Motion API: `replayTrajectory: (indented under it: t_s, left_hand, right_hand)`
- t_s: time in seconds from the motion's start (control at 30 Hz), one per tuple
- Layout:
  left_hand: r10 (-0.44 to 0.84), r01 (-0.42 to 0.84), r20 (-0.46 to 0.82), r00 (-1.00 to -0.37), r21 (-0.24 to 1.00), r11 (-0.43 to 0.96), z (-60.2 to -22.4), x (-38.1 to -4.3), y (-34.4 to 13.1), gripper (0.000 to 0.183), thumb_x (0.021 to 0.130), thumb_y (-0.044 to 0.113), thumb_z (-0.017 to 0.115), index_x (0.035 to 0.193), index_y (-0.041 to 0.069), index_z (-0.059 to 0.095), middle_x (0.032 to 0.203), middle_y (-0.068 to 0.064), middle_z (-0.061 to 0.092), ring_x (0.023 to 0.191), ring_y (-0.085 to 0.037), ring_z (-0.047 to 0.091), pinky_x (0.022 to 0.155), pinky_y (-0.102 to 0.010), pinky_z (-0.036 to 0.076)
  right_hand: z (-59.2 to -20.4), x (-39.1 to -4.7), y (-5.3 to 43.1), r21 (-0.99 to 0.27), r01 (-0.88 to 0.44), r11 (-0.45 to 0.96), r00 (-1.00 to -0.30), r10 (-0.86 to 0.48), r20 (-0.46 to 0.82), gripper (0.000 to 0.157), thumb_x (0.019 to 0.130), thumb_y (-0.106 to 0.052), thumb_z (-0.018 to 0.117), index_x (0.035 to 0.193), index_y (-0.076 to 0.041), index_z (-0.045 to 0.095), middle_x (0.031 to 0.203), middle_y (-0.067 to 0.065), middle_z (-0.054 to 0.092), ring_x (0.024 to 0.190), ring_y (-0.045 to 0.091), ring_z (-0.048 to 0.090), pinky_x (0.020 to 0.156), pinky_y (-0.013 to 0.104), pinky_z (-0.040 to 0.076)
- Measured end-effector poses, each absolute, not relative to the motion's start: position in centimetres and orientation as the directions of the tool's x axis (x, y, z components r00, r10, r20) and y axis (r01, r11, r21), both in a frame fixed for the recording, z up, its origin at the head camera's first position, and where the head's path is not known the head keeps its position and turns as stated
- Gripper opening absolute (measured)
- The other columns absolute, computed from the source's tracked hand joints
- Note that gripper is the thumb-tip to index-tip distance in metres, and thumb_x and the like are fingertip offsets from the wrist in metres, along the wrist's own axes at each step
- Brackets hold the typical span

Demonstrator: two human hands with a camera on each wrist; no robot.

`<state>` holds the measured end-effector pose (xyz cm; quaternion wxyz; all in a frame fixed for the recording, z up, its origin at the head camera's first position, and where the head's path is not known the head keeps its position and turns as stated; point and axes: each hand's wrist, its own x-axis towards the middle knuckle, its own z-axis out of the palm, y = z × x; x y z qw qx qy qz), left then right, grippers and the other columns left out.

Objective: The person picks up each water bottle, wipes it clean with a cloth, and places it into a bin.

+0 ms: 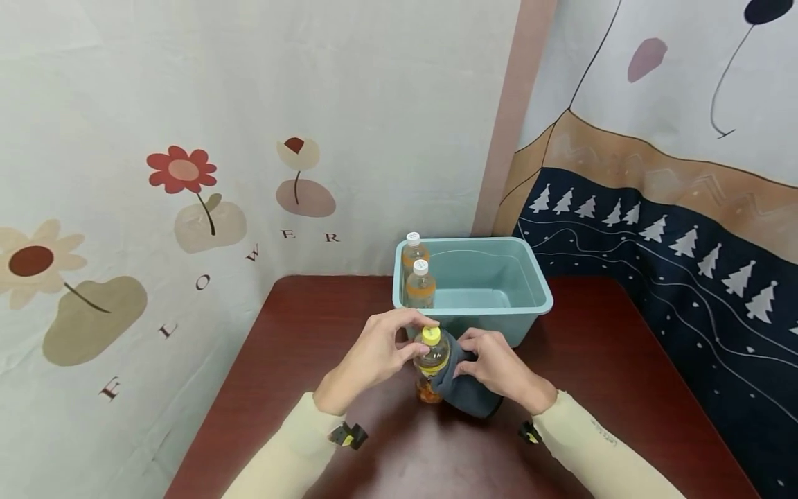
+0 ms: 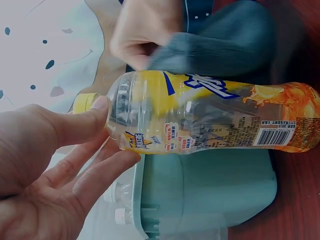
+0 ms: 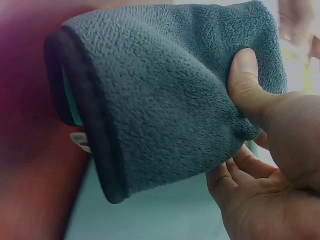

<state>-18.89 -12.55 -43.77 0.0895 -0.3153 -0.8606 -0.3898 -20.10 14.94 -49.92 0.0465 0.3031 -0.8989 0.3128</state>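
My left hand (image 1: 380, 346) grips a clear plastic bottle (image 2: 200, 115) by its neck, just under the yellow cap (image 1: 431, 335). The bottle stands upright on the table, with a yellow and orange label showing. On its right side, my right hand (image 1: 499, 364) pinches a grey-blue cleaning cloth (image 3: 165, 95) between thumb and fingers. The cloth lies against the bottle's side in the head view and hangs down toward the table. In the right wrist view its dark hemmed edge and a small white tag (image 3: 80, 141) show.
Behind the hands stands a light teal plastic tub (image 1: 486, 319). Two white-capped bottles (image 1: 420, 287) with orange labels stand at its left end. The dark red tabletop (image 1: 299, 333) meets a printed wall cloth (image 1: 374, 104) at the back.
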Motion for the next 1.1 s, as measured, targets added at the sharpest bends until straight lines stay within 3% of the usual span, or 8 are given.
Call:
replayTrajectory:
  t_s: [0.3, 0.53, 0.8, 1.1]
  left_hand:
    - [0.492, 0.629, 0.404, -0.771, 0.603, 0.491, -43.9, -19.0, -12.8, 0.039, 0.098, 0.009, 0.094, 0.134, 0.019, 0.082, 0.134, -0.001, 0.085, 0.090, -0.024, 0.068, 0.074, -0.034, 0.059]
    - [0.486, 0.630, 0.410, -0.772, 0.599, 0.494, -43.9, -19.1, -12.9, 0.038, 0.098, 0.008, 0.094, 0.132, 0.020, 0.082, 0.131, -0.001, 0.085, 0.087, -0.022, 0.066, 0.075, -0.037, 0.060]
    - [0.488, 0.630, 0.409, -0.771, 0.605, 0.488, -44.0, -19.0, -13.1, 0.038, 0.098, 0.009, 0.094, 0.134, 0.017, 0.083, 0.137, 0.000, 0.085, 0.100, -0.023, 0.075, 0.082, -0.025, 0.056]
    - [0.479, 0.631, 0.419, -0.771, 0.603, 0.489, -44.0, -19.1, -13.1, 0.040, 0.097, 0.010, 0.096, 0.133, 0.019, 0.083, 0.135, 0.000, 0.086, 0.099, -0.017, 0.073, 0.082, -0.025, 0.058]
  right_hand:
    - [-54.0, -21.0, 13.9, -0.549, -0.555, 0.625, -0.793, -0.596, 0.124, 0.014, 0.094, -0.011, 0.098, 0.105, -0.017, 0.093, 0.105, 0.000, 0.081, 0.100, 0.011, 0.075, 0.082, 0.025, 0.061]
    - [-54.3, -21.3, 13.9, -0.561, -0.554, 0.615, -0.794, -0.593, 0.134, 0.014, 0.096, -0.009, 0.096, 0.101, -0.022, 0.093, 0.105, -0.002, 0.084, 0.099, 0.010, 0.076, 0.083, 0.024, 0.062]
    - [-51.1, -20.6, 14.1, -0.559, -0.569, 0.603, -0.809, -0.534, 0.246, 0.015, 0.093, -0.010, 0.099, 0.106, -0.016, 0.093, 0.106, -0.002, 0.084, 0.100, 0.011, 0.079, 0.081, 0.024, 0.064]
    - [-46.2, -19.9, 14.4, -0.554, -0.600, 0.577, -0.796, -0.497, 0.345, 0.029, 0.092, -0.013, 0.100, 0.120, -0.011, 0.092, 0.111, -0.003, 0.083, 0.103, 0.012, 0.079, 0.088, 0.028, 0.068]
